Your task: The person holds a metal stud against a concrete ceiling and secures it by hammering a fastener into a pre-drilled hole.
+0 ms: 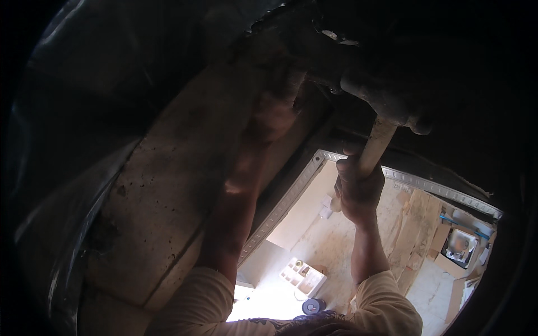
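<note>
My right hand is wrapped round the pale wooden handle of a hammer. Its dark, heavy head is raised up in the shadow. To the left, my left hand reaches up into the dark and is dim and slightly blurred. The fingers look closed, but what they grip is too dark to name. A dark rod-like shape lies between that hand and the hammer head.
A metal-framed square opening surrounds my right arm. A pale, speckled panel lies left of my left arm, with clear plastic sheeting beyond. Through the opening appear a white compartment tray, a dark round container and a cardboard box.
</note>
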The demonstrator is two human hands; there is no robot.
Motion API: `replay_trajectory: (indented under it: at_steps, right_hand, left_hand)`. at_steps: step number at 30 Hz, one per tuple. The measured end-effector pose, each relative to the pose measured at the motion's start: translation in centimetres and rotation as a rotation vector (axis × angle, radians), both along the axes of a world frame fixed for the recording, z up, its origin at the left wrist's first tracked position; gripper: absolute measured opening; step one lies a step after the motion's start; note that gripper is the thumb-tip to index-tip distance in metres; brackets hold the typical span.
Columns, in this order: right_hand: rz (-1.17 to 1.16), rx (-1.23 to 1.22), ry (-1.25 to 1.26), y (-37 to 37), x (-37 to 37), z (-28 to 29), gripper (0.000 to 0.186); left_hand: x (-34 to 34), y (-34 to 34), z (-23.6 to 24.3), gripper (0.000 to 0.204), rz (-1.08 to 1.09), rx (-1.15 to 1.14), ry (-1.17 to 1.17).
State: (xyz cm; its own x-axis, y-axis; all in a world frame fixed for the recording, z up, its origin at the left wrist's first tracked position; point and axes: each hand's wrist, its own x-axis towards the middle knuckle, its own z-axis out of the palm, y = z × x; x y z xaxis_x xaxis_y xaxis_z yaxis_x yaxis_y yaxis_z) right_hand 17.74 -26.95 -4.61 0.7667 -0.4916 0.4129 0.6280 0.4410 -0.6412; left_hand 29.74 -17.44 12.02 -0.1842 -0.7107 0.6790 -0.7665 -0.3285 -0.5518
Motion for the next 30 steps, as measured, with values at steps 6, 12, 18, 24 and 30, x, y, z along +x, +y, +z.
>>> replay_trajectory:
  at_steps: [6,12,18,24,30]
  right_hand:
    - [-0.053,-0.115,0.001,-0.4,-0.2,-0.8,0.043]
    - [-0.238,0.14,-0.414,-2.1,-1.5,-1.0,0.048]
    - [0.171,0.374,-0.972,-4.5,-4.2,-0.2,0.05]
    - [-0.211,0.078,-0.385,-0.3,-0.2,-1.4,0.038]
    - [-0.267,-0.016,-0.419,-2.4,-0.8,-0.4,0.042]
  left_hand:
    - [0.0,0.0,1.0,0.051,-0.026,-0.004,0.022]
    - [-0.2,-1.3,1.2,0.032,0.064,-0.015,0.016]
    - [0.5,-1.5,1.8,0.027,-0.046,-0.086,0.042]
    - [1.8,-1.6,1.6,0.028,-0.07,-0.086,0.046]
    - [1.8,-1.0,2.4,0.029,-0.065,-0.069,-0.05]
